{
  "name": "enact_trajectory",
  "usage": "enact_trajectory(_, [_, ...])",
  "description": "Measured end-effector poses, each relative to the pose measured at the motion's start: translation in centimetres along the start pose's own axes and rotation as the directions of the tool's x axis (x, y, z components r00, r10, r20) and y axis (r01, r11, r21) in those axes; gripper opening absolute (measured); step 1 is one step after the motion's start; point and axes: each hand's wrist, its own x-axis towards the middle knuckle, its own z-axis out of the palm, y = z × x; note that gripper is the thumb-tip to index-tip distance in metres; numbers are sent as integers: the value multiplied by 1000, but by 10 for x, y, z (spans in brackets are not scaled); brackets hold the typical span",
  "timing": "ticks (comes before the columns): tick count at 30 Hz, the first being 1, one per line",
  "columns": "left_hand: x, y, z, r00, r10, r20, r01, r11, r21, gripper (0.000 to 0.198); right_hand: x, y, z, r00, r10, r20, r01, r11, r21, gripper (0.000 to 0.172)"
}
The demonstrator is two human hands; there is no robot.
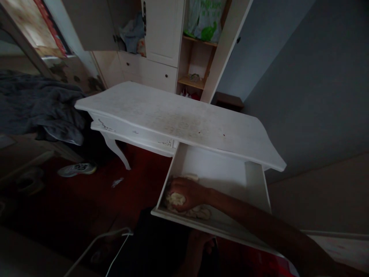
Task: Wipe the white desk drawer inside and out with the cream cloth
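Note:
Inside the pulled-out white drawer (220, 165), my right hand (187, 193) is closed on a crumpled cream cloth (177, 199) at the left end. More of the cloth spreads along the drawer's front wall beneath the hand. The drawer belongs to a white table (184, 115) with brownish smudges on its top. My left hand (205, 242) is low, below the drawer front and close to my dark-clothed leg; its fingers look curled, but shadow hides whether they hold anything.
A white cabinet (163, 30) with open doors stands behind the table. Dark clothing (40, 104) is heaped at the left. A shoe (76, 169) and a white cable (96, 240) are at the lower left. A grey wall rises at the right.

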Motion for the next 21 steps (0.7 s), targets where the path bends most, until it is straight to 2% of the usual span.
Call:
enact_trajectory(4, [-10, 4, -1, 1000, -16, 12, 16, 1000, 8, 32, -6, -16, 3, 991, 122, -48, -130, 964, -233, 47])
enact_trajectory(9, [-10, 5, 7, 1000, -6, 11, 5, 1000, 12, 32, 1, -31, 3, 964, 252, -81, -259, 840, -477, 47])
enact_trajectory(11, [-10, 6, 11, 1000, 5, 10, -6, 1000, 7, 30, 5, -31, 0, 931, 337, -143, -362, 797, -484, 57])
enact_trajectory(15, [-13, 14, 14, 1000, 31, -6, -31, 999, -29, 36, 13, -24, -9, 810, 518, -276, -586, 695, -417, 88])
enact_trajectory(18, [-18, 26, 18, 999, 33, -23, -35, 998, -58, 35, 13, -19, -16, 749, 602, -275, -659, 641, -393, 87])
enact_trajectory(21, [-23, 37, 22, 999, 20, -26, -22, 998, -61, 33, 12, -22, -17, 732, 639, -234, -674, 630, -386, 77])
